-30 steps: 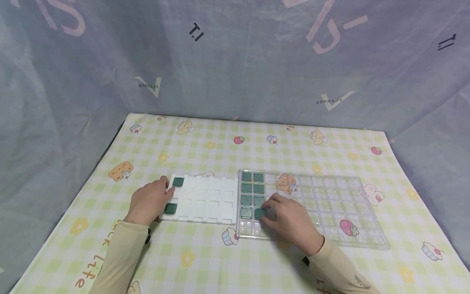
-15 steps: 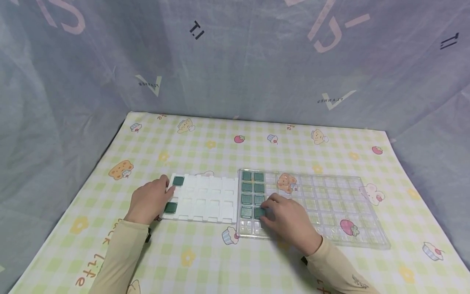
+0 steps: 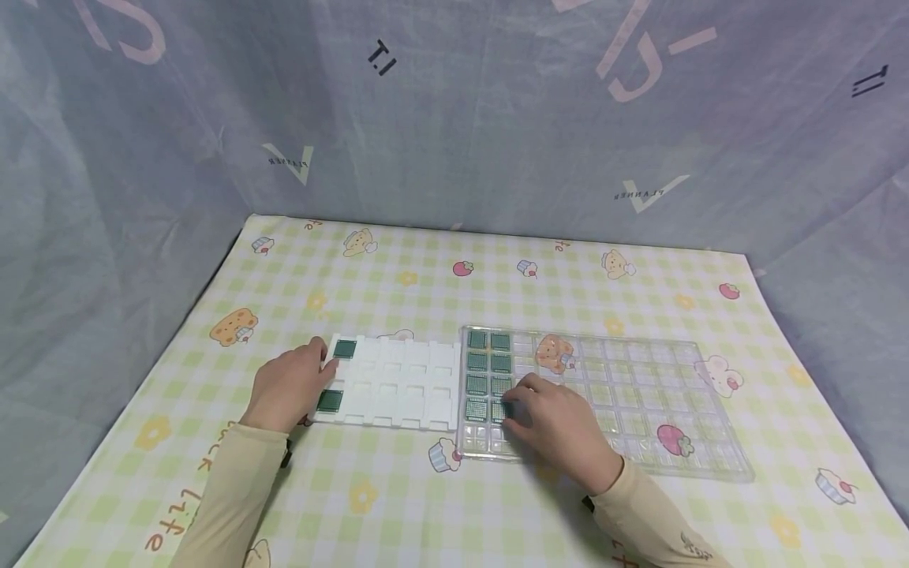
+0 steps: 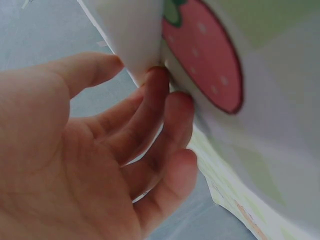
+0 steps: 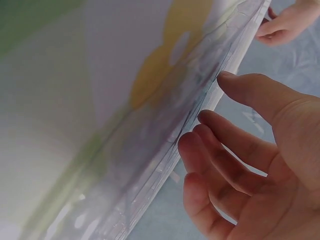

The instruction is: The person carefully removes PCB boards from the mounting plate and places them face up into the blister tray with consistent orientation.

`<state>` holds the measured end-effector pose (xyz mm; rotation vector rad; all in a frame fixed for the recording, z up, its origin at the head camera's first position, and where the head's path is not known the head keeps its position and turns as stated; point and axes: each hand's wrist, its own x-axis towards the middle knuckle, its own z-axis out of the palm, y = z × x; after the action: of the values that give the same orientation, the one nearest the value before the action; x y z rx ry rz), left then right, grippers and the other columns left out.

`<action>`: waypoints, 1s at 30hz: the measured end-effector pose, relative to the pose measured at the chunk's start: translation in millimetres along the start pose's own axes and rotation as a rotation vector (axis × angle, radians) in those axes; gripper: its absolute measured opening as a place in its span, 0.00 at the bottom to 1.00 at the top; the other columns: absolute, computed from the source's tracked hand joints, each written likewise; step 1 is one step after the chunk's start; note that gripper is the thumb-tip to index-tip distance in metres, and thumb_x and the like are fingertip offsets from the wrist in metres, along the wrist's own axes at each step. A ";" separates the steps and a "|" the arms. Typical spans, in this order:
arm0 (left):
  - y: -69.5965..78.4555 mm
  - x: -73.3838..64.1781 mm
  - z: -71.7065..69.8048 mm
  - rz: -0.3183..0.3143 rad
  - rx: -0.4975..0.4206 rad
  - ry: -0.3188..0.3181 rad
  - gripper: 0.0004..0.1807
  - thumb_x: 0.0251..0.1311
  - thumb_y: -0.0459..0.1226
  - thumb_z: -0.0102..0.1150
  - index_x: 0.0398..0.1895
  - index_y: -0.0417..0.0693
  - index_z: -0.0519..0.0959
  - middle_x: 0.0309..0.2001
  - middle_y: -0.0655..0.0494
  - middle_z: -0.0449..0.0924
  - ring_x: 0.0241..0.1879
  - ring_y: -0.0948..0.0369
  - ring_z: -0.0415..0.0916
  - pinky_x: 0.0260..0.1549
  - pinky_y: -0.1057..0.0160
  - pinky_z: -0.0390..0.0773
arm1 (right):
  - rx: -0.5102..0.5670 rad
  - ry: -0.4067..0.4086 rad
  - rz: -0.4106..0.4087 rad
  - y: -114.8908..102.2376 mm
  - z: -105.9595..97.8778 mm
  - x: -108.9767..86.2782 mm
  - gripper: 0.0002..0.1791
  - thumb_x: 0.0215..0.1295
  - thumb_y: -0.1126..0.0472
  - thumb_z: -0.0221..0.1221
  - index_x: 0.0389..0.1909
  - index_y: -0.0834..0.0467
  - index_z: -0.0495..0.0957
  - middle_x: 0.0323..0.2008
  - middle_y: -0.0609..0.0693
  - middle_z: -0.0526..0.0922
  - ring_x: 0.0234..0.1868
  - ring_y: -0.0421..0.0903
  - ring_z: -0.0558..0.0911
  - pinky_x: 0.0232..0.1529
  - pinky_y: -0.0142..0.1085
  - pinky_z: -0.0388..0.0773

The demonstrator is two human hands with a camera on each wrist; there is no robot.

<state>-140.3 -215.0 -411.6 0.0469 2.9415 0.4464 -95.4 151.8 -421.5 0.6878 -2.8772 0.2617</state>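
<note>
My left hand [image 3: 287, 386] holds the left edge of a white tray [image 3: 405, 386] with shallow pockets, thumb over the rim. Two green square chips [image 3: 345, 349] sit in that tray's left column, one at the back and one at the front. Over a clear plastic tray [image 3: 625, 394], my right hand [image 3: 561, 426] has thumb and index finger around a green chip [image 3: 499, 411] in the second column, fourth row. Part of this chip is hidden by the fingers. In the right wrist view, the right fingers [image 5: 210, 125] are curled at the tray's level.
Several more green chips [image 3: 476, 362] fill pockets in the clear tray's two left columns. The trays lie side by side on a checked tablecloth [image 3: 398, 505] with printed cartoons. A grey-blue curtain [image 3: 454, 118] encloses the back and sides.
The chip under my right fingers looked plain green and now shows a pale speckled pattern. Both hands have stayed nearly in place.
</note>
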 end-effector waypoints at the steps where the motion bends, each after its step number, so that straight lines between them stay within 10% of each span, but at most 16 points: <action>1: 0.0 0.2 0.0 -0.001 0.000 -0.001 0.14 0.75 0.44 0.51 0.44 0.39 0.73 0.21 0.51 0.74 0.19 0.57 0.69 0.19 0.61 0.64 | 0.000 -0.001 0.000 0.1 0.0 0.0 0.17 0.50 0.49 0.77 0.40 0.51 0.88 0.39 0.43 0.85 0.30 0.40 0.84 0.32 0.36 0.79; 30: 1.1 -1.7 -1.6 -0.003 0.007 -0.002 0.15 0.75 0.44 0.51 0.45 0.39 0.73 0.21 0.51 0.74 0.19 0.56 0.69 0.19 0.61 0.64 | 0.006 -0.014 0.012 -0.7 0.1 0.8 0.17 0.51 0.50 0.77 0.39 0.51 0.88 0.39 0.43 0.85 0.31 0.40 0.83 0.30 0.34 0.78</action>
<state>-138.8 -214.6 -409.5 0.0437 2.9404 0.4356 -95.9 150.8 -421.4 0.6758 -2.8955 0.2678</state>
